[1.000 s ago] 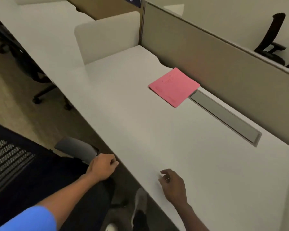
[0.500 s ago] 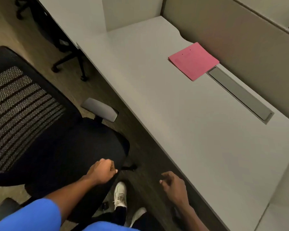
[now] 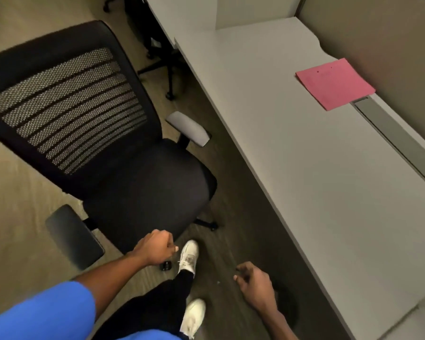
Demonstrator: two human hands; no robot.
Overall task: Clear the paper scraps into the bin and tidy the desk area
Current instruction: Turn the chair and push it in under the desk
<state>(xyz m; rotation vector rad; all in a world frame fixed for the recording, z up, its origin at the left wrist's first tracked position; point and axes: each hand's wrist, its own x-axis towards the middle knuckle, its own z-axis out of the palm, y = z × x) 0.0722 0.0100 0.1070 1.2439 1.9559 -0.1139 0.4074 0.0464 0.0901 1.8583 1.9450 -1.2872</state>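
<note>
Head view shows the desk [image 3: 304,168] bare except a pink folder [image 3: 335,83] (no scraps visible), left hand [image 3: 155,247] fisted, right hand [image 3: 255,285] loosely curled empty; tidying looks nearly finished.

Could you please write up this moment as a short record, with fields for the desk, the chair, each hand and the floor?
desk: white desk, with a pink folder near the partition, beside a grey cable tray
chair: black mesh office chair, pulled back from the desk
left hand: left hand, fist closed, contents not visible
right hand: right hand, loosely curled, apparently empty
floor: white shoes; no bin clearly identifiable
</note>
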